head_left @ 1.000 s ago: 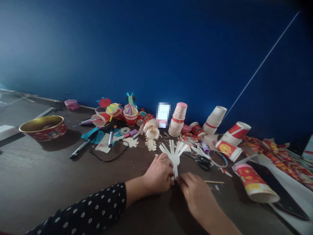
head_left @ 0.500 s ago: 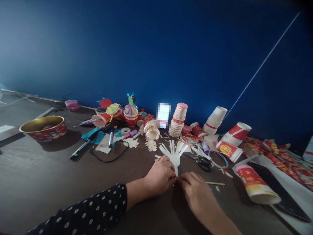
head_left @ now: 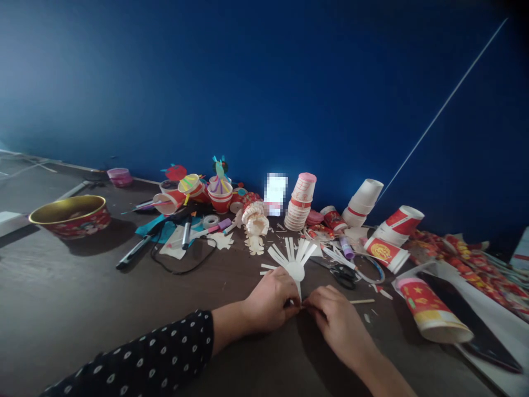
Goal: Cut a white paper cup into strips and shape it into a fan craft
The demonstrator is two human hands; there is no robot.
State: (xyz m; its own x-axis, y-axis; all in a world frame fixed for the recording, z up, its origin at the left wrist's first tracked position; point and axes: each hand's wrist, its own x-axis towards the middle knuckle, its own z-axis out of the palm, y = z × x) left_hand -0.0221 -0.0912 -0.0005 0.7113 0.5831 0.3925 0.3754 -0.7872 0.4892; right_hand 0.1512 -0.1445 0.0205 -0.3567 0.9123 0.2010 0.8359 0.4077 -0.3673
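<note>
A white paper cutout with a round middle and several strips fanning outward lies between and beyond my hands. My left hand pinches the end of its near strip, fingers closed, and covers part of its left side. My right hand is closed in a pinch at the same strip end, fingertips almost touching the left ones. What exactly sits between the fingertips is too small to make out. A thin wooden stick lies just beyond my right hand. Black scissors rest on the table right of the cutout.
Stacked paper cups stand at the back, with more cups at the right. One printed cup lies on its side by a dark phone-like slab. Markers, tape and a red-gold bowl are at the left.
My fingertips have shifted slightly toward me along the strip, and my right hand has moved a little to the right. The cutout stays nearly in place.
</note>
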